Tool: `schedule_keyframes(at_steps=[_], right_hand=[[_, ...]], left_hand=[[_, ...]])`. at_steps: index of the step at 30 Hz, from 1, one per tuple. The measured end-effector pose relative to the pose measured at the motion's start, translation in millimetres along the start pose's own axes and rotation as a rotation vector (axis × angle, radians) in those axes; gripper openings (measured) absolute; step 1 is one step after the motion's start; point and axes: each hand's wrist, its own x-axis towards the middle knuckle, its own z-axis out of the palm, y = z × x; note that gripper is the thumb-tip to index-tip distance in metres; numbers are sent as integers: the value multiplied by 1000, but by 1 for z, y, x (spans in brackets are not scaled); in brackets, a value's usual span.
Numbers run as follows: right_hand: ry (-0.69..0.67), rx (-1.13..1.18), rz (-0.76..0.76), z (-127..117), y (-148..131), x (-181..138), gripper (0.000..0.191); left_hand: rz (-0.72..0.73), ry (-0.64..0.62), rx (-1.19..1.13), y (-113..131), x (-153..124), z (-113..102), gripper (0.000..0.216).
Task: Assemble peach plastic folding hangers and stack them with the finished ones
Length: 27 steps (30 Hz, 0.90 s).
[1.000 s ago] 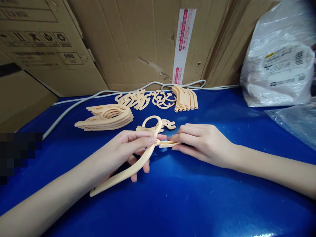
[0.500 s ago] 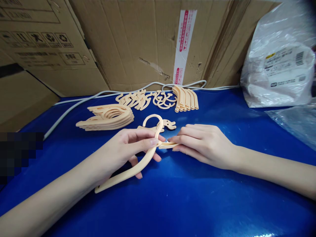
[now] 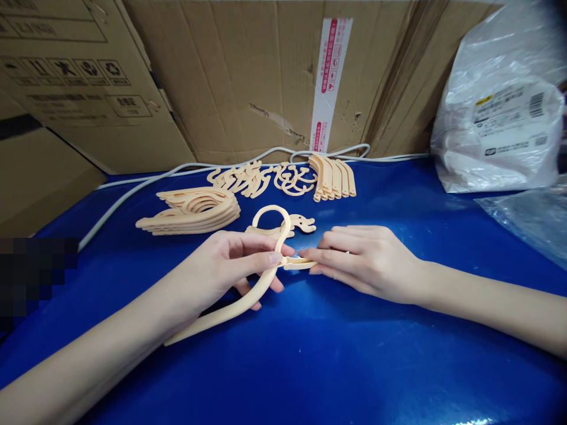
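Observation:
A cream plastic clothes hanger (image 3: 237, 307) is held up between both hands, its curved hook pointing upward. My left hand (image 3: 228, 254) pinches it at the base of the hook with thumb and fingers, while one long arm slants down past the wrist. To the right, a short hanger arm (image 3: 299, 264) runs from that joint into my right hand (image 3: 372, 257), whose fingers are closed on it and hide its far end. Just behind the hands lie flat cream hanger parts (image 3: 303, 223) with small holes, partly covered by the hook.
A stack of cream hangers (image 3: 190, 218) lies at left on the blue table surface (image 3: 354, 366). Farther back are small curved pieces (image 3: 243, 178), loose hooks (image 3: 295, 180) and a row of hanger arms (image 3: 334, 177). Behind run a white cable (image 3: 168, 172) and cardboard (image 3: 248, 71); plastic-wrapped goods (image 3: 500, 130) stand right.
The hanger has tilted a little, its hook and long arm shifting slightly left. The fingers of my left hand have curled in somewhat, and the right hand has barely moved.

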Motion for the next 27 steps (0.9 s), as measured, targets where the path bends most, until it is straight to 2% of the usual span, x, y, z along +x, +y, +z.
schedule_keyframes(at_steps=[27], right_hand=[[-59,37,-23,-1,0,0,42]], left_hand=[[76,30,89,-1,0,2,15]])
